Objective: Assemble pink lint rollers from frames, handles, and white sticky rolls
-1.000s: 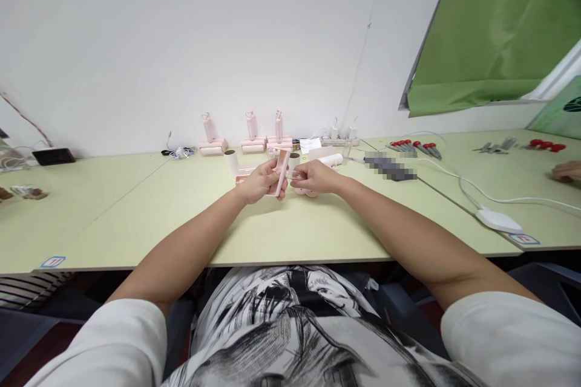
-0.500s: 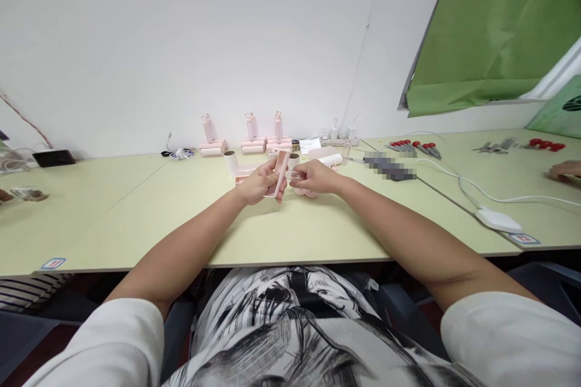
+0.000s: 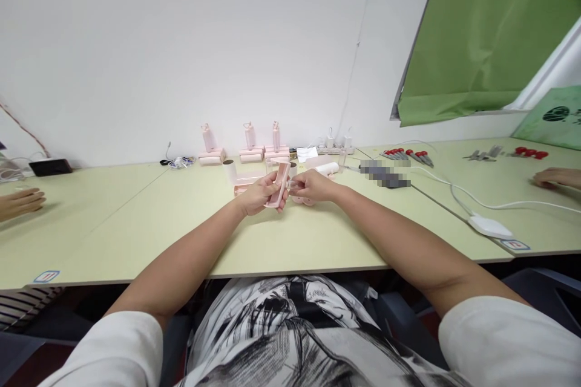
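My left hand (image 3: 259, 195) is closed around a pink plastic case (image 3: 283, 176), a long hollow shell tilted upright with its open side toward me. Just right of it, my right hand (image 3: 315, 185) pinches a small clear plastic piece (image 3: 296, 184) close to the case; whether the two touch I cannot tell. Behind my left hand lie another pink shell (image 3: 240, 189) and a white roll with a dark core (image 3: 229, 170). Pink rounded parts (image 3: 303, 200) sit under my right hand, partly hidden. A second white roll (image 3: 327, 169) lies beyond my right hand.
Pink rollers (image 3: 212, 157) with bottle-like pieces (image 3: 249, 136) stand along the wall. A power strip (image 3: 334, 150), a white cable (image 3: 490, 198), a white device (image 3: 491, 227) and red-ended tools (image 3: 420, 157) lie rightward. Other people's hands (image 3: 22, 202) rest at both sides.
The view has shifted slightly. Another person's hand has come in at the left edge. My hands keep their hold, with the case turned a little more toward me.
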Tool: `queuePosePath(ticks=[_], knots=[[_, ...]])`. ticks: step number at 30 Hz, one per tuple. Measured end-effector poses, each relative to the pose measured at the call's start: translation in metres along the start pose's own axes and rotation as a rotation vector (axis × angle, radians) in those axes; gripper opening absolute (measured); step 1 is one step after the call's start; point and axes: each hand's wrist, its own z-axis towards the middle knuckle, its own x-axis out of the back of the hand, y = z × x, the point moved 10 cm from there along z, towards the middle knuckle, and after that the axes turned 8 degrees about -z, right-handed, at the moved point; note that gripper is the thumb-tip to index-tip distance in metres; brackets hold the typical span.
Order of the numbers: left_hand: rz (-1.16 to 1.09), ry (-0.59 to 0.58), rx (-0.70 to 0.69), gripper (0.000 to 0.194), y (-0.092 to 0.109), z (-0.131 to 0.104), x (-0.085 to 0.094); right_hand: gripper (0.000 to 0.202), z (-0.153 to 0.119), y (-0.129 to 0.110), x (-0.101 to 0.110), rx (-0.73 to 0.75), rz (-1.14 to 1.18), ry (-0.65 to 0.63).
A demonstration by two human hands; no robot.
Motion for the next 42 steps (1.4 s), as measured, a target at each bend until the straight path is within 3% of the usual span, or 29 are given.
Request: queuePosePath(ticks=[12, 31, 42], knots=[[-0.028, -0.064, 0.059, 0.040, -0.003, -0.003, -0.002, 0.024, -0.001, 0.001, 0.000, -0.007, -0.033, 0.006], [0.161, -0.074, -0.067, 0.038, 0.008, -0.002, -0.009, 0.032, -0.003, -0.004, 0.003, 0.000, -0.025, 0.000], [0.230, -0.041, -0.111, 0.038, 0.014, -0.002, -0.013, 0.026, -0.002, -0.005, 0.004, 0.015, -0.011, 0.006]])
